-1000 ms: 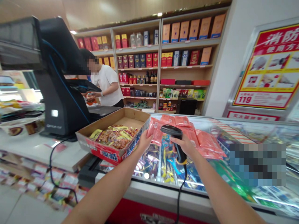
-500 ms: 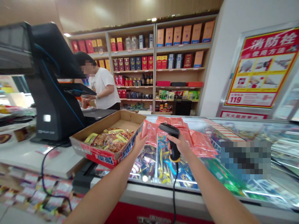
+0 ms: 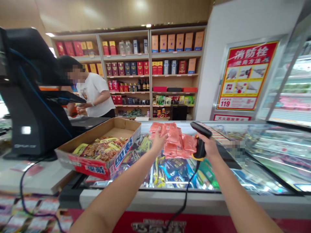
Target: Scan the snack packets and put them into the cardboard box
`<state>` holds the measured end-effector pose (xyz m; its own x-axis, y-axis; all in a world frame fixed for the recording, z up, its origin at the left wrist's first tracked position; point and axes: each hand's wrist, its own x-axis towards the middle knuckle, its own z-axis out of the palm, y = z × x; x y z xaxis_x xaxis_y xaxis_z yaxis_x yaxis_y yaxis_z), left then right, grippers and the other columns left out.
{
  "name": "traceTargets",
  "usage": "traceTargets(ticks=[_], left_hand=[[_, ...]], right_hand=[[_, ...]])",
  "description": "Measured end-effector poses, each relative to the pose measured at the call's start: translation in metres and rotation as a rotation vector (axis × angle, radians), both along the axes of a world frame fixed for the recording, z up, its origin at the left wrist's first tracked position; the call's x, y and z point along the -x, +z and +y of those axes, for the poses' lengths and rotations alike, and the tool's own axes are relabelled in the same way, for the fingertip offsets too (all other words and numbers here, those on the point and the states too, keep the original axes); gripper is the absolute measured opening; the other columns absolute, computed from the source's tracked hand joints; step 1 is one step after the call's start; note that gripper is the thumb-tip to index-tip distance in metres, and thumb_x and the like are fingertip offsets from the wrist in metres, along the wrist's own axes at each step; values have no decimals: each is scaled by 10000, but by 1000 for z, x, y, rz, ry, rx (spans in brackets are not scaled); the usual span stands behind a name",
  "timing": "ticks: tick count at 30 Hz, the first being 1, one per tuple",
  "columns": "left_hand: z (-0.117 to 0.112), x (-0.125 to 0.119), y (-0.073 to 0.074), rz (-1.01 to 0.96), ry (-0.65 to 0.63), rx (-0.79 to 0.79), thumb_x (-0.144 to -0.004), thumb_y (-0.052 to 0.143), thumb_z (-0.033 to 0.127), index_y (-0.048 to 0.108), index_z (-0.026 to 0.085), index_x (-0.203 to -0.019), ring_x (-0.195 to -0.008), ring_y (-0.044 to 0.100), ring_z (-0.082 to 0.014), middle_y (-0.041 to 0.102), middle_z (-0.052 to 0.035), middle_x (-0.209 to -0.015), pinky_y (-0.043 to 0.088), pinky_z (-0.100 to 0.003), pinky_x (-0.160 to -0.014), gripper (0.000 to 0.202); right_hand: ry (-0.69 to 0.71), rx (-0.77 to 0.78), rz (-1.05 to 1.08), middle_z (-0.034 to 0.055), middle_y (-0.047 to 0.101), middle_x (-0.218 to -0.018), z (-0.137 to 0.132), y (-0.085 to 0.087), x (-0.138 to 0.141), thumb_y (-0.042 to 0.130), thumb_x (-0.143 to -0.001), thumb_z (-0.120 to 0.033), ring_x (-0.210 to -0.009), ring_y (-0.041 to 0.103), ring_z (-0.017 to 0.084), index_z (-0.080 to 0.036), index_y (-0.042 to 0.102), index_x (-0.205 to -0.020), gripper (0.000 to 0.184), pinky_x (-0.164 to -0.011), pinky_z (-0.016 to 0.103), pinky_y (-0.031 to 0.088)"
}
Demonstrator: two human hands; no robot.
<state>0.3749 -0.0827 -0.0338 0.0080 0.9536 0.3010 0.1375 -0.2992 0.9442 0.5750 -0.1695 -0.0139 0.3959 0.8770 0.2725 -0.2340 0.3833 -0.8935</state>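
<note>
Right hand point(image 3: 210, 146) grips scanner point(image 3: 200, 148) beside piled pink packets point(image 3: 174, 138).
Left hand point(image 3: 159, 142) is at the packets, grip unclear; a careless push could slide them apart.

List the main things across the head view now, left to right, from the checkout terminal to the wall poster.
Black checkout terminal, open cardboard box, orange-pink packets, black handheld scanner, red-and-yellow wall poster.
</note>
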Motion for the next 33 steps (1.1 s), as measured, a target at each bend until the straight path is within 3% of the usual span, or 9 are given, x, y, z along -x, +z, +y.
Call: traceTargets(ticks=[3, 5, 9, 15, 20, 23, 27, 30, 33], left_hand=[[-15, -29, -4, 370, 87, -132, -813, 616, 227, 503, 166, -1335, -1344, 427, -306, 485, -200, -1413, 355, -462, -1081, 538], [-27, -36, -9, 578, 62, -203, -860, 576, 331, 498, 225, -1377, -1431, 283, -340, 331, -170, -1538, 288, -510, -1120, 533], [-40, -33, -17, 828, -71, -219, -768, 637, 581, 470, 280, -1423, -1422, 280, -397, 255, -142, -1580, 310, -497, -1112, 740], [-28, -47, -18, 951, -23, -260, -814, 591, 578, 442, 249, -1447, -1397, 346, -369, 324, -185, -1535, 307, -476, -1116, 729], [-21, -72, -17, 977, 32, -224, -811, 597, 569, 430, 274, -1448, -1418, 299, -381, 281, -173, -1559, 247, -528, -1136, 721], [-24, -73, -16, 972, 17, -191, -769, 641, 579, 390, 301, -1466, -1434, 245, -407, 200, -165, -1592, 251, -562, -1123, 791], [-35, -42, -9, 948, 12, -183, -728, 649, 637, 319, 295, -1496, -1425, 266, -413, 190, -173, -1594, 329, -577, -1074, 903], [-37, 4, 10, 986, 57, -257, -779, 628, 570, 523, 232, -1354, -1334, 447, -331, 320, -144, -1550, 397, -434, -1067, 676], [-21, 70, 41, 1053, 134, -279, -828, 604, 421, 656, 205, -1148, -1151, 602, -260, 549, -120, -1376, 455, -326, -994, 390]], right_hand=[[-31, 31, -20, -8, 586, -453, -8, -11, -16, 788, -562, -396, -332, 530, 136, -159, 626, -622, 294, -324, 238, 414], [-39, 48, -44, 0, 597, -458, -9, -20, -22, 786, -571, -396, -330, 534, 140, -159, 625, -620, 291, -327, 242, 418], [-25, 99, -81, 9, 597, -441, -1, -41, -30, 760, -609, -400, -323, 538, 148, -161, 624, -613, 275, -334, 245, 422], [83, 163, -108, 29, 623, -453, 23, -56, -38, 727, -622, -381, -322, 538, 159, -166, 628, -638, 237, -336, 262, 419], [86, 197, -123, 22, 584, -397, 31, -50, -47, 702, -625, -388, -304, 510, 159, -187, 599, -604, 226, -332, 266, 400], [35, 169, -109, 20, 608, -443, 28, -45, -49, 734, -600, -383, -323, 521, 148, -177, 602, -613, 245, -336, 256, 393], [27, 100, -145, 11, 574, -411, 21, -36, -41, 749, -630, -431, -323, 517, 147, -166, 605, -615, 302, -334, 251, 386], [54, 24, -141, 5, 590, -438, 16, -26, -19, 749, -643, -424, -347, 537, 151, -169, 618, -664, 288, -355, 250, 414], [106, -10, -128, 9, 602, -461, 16, -13, 20, 743, -652, -412, -366, 551, 151, -168, 622, -684, 274, -362, 244, 418]])
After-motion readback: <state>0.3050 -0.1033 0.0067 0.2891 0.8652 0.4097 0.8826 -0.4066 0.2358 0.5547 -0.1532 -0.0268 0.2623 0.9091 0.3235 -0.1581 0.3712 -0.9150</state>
